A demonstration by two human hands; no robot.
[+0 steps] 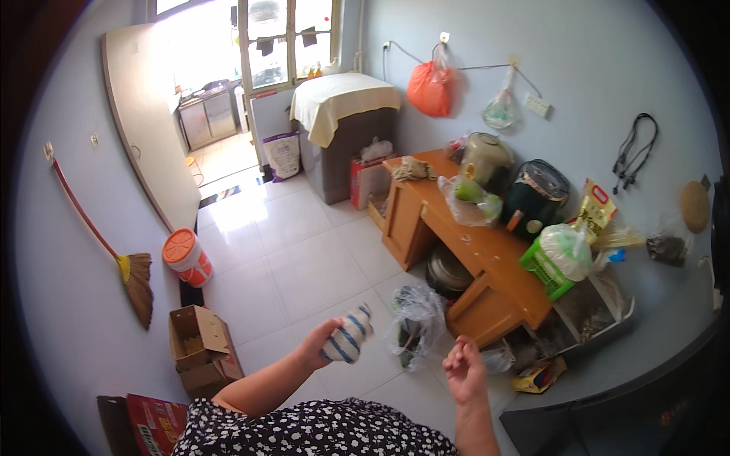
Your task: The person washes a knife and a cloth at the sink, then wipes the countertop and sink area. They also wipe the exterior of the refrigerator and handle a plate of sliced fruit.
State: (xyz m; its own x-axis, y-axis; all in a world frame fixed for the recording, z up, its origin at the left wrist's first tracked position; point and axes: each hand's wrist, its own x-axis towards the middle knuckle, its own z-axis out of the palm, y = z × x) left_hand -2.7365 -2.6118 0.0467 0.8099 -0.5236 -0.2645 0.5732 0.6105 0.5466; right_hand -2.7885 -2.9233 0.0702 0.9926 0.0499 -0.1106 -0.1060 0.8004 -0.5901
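The fingers of the left hand (318, 343) are closed around a rolled white cloth with blue stripes (347, 334), held in the air above the tiled floor (289, 258), while the right hand (465, 370) is raised beside it with fingers loosely curled and holding nothing. Just beyond and between the two hands, a clear plastic bag (417, 323) with dark contents sits on the floor against the end of the wooden table (487, 258), which carries a green basket (544, 267), a black cooker (537, 195) and further bagged items. Well apart to the left, an open cardboard box (199, 343), an orange-lidded bucket (186, 257) and a broom (131, 275) stand along the wall.
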